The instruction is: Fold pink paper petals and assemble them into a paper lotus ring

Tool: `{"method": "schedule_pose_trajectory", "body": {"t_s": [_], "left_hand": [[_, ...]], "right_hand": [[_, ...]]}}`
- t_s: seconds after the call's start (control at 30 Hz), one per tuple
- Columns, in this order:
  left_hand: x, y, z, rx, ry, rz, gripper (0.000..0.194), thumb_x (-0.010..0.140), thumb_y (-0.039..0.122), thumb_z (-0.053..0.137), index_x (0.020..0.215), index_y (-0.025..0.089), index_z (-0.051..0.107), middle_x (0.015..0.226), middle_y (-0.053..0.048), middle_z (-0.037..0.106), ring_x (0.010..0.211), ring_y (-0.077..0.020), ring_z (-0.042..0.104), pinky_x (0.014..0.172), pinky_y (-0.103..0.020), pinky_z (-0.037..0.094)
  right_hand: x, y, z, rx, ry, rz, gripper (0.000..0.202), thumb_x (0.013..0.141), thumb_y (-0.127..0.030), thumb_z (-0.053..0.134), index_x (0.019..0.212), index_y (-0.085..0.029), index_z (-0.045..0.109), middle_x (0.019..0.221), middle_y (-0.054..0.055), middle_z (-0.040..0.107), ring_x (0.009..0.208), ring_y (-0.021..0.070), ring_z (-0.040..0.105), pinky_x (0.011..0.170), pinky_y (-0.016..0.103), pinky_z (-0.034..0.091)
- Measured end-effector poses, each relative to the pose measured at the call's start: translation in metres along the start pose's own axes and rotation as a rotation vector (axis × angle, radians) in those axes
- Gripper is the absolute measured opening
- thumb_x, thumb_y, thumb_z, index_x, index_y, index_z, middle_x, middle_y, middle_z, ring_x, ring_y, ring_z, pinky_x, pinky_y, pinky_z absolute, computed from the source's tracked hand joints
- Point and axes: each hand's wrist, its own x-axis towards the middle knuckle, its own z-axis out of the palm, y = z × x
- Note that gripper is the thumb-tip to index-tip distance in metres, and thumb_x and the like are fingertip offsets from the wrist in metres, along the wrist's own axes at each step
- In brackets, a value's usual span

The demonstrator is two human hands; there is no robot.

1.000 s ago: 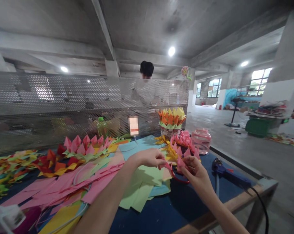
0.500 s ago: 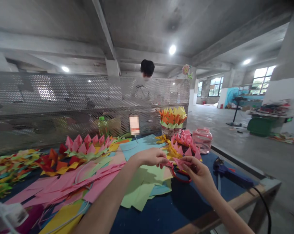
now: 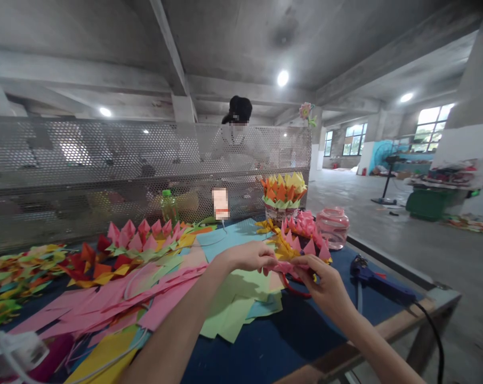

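While my left grip [image 3: 257,257] was closed on one end of a small piece of pink paper [image 3: 283,266], my right grip [image 3: 323,276] pinched its other end, so that the paper spanned the two just above the worktop [image 3: 297,341]. My fingers hid most of it, and I could not tell how its edges or creases lay. Paper this thin, I judged, called for a light, steady pinch: the left side to anchor it, the right fingertips to work it, with the pull even so that it neither tore nor crumpled. Pressing from the middle of a crease outward seemed the surest way to a crisp line.

Beneath my hands lay a red loop [image 3: 295,290], likely a scissors handle, and it seemed wise to hold the paper clear of it. Farther off stood a ring of pink paper points [image 3: 309,246], with a clear pink jar [image 3: 332,228] to its right. Light green sheets [image 3: 225,314] lay to the left of the loop, and more pink sheets [image 3: 105,304] farther left. Over on the right, a blue glue gun [image 3: 381,282] rested well apart from my fingers, so its tip posed little risk there.
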Motion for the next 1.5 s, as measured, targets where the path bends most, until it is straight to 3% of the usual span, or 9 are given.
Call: {"method": "schedule_pose_trajectory", "body": {"t_s": [0.3,0.67,0.9,1.07,1.33,1.5], "left_hand": [[0.001,-0.005,0.001,0.030,0.000,0.022,0.039,0.078,0.054,0.052,0.088,0.018,0.062,0.075,-0.003,0.065,0.065,-0.0119,0.056,0.056,-0.020,0.038],[0.001,-0.003,0.002,0.009,0.006,0.019,0.049,0.075,0.062,0.050,0.093,0.020,0.066,0.074,-0.003,0.065,0.064,-0.0121,0.056,0.055,-0.020,0.038],[0.001,-0.004,0.002,0.034,-0.006,0.001,0.051,0.076,0.063,0.047,0.094,0.021,0.067,0.073,-0.003,0.066,0.063,-0.0123,0.055,0.053,-0.020,0.036],[0.001,-0.001,0.001,0.060,-0.004,0.020,0.042,0.080,0.055,0.047,0.092,0.020,0.066,0.074,-0.003,0.066,0.062,-0.0111,0.054,0.054,-0.020,0.036],[0.001,0.004,0.002,0.060,0.007,0.000,0.043,0.077,0.057,0.049,0.086,0.019,0.066,0.072,-0.002,0.065,0.059,-0.0107,0.052,0.053,-0.020,0.035],[0.000,0.004,0.002,0.063,0.013,0.002,0.042,0.078,0.056,0.049,0.086,0.019,0.067,0.071,-0.002,0.065,0.059,-0.0106,0.052,0.054,-0.020,0.035]], "right_hand": [[0.001,0.004,0.001,-0.035,-0.010,-0.010,0.019,0.086,-0.025,0.048,0.094,-0.022,0.064,0.089,0.005,0.065,0.075,0.0179,0.059,0.069,0.028,0.046],[0.000,0.006,0.001,0.125,0.000,0.129,0.022,0.082,-0.033,0.055,0.096,-0.021,0.066,0.086,0.005,0.067,0.071,0.0175,0.059,0.065,0.027,0.046],[-0.003,0.014,0.001,0.486,0.068,0.373,0.034,0.080,-0.041,0.058,0.102,-0.017,0.062,0.065,-0.001,0.058,0.057,0.0114,0.052,0.052,0.022,0.041],[-0.006,0.022,0.000,0.747,0.102,0.509,0.037,0.073,-0.039,0.067,0.103,-0.018,0.062,0.084,0.002,0.062,0.064,0.0111,0.056,0.061,0.024,0.047],[-0.002,0.017,0.000,0.687,0.112,0.478,0.041,0.066,-0.039,0.072,0.101,-0.019,0.061,0.088,0.004,0.066,0.066,0.0119,0.058,0.059,0.022,0.047],[-0.002,0.018,0.002,0.627,0.113,0.415,0.042,0.068,-0.042,0.071,0.101,-0.020,0.061,0.097,0.007,0.068,0.083,0.0187,0.063,0.074,0.029,0.050]]}}
